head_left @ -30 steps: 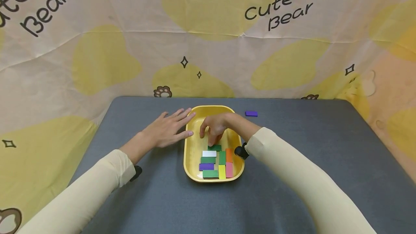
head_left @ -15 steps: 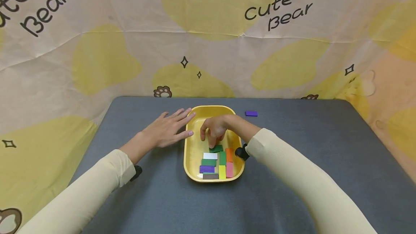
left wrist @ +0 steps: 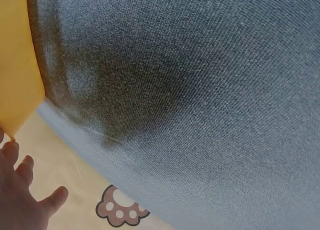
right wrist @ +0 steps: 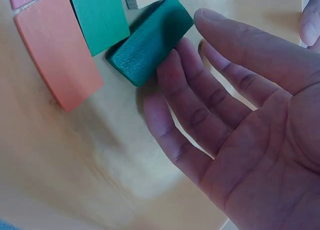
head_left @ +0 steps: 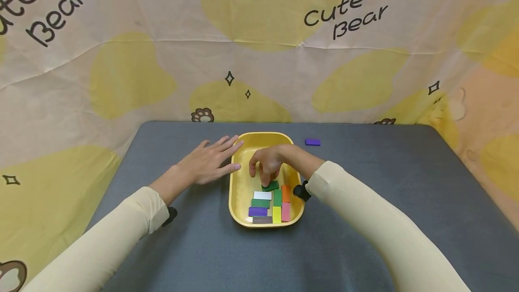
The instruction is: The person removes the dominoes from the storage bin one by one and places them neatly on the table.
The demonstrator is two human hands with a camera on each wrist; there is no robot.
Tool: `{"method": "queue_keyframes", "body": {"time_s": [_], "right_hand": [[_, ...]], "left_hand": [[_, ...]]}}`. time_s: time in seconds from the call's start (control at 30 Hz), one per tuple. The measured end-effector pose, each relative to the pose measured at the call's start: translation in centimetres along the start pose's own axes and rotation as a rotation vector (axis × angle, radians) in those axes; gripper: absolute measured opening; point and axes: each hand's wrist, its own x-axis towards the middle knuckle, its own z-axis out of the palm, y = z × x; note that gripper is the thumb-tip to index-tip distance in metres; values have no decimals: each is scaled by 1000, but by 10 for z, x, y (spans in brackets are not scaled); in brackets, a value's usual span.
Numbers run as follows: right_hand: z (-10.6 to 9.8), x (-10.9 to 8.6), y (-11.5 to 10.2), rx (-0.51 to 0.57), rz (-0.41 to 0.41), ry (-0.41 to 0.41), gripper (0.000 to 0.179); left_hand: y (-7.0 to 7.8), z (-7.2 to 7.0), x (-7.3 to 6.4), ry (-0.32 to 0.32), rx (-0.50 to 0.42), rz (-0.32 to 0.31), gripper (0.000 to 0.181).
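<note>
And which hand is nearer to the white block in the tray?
The right hand: its fingers are just beyond the white block, at the angled green block. The left hand is farther off, at the left rim of the yellow tray.

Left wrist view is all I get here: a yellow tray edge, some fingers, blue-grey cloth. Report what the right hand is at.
Observer: The right wrist view shows the right hand with its fingertips at the edge of a dark green block.
Operator: Say how that block lies.
Observer: Askew, at a slant to the lighter green block next to it.
Operator: Tell me of any stray block.
Observer: One, in the head view: a purple block on the table, to the right of the far end of the yellow tray.
</note>
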Motion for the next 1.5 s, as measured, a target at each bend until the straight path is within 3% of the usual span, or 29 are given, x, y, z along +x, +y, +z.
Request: {"method": "queue_keyframes", "body": {"time_s": [0.17,0.5,0.7,1.0,1.33,1.5], "right_hand": [[1,2,-1,-45,-8,-8,37],[3,4,-4,-150,-28,-2,14],[-1,-3,-5,-188,-59,45,21],[-18,-23,0,-142,-58,134,39],[-36,-48,10,-54,-60,195,41],[-41,-58,19,-34,-98,229,40]], "left_hand": [[0,1,0,-1,-4,0,74],[-1,1,0,6,3,4,75],[-3,-1,-1,9,5,4,75],[-1,1,0,6,12,3,76],[0,2,1,3,15,-4,74],[0,1,0,2,17,7,75]]}}
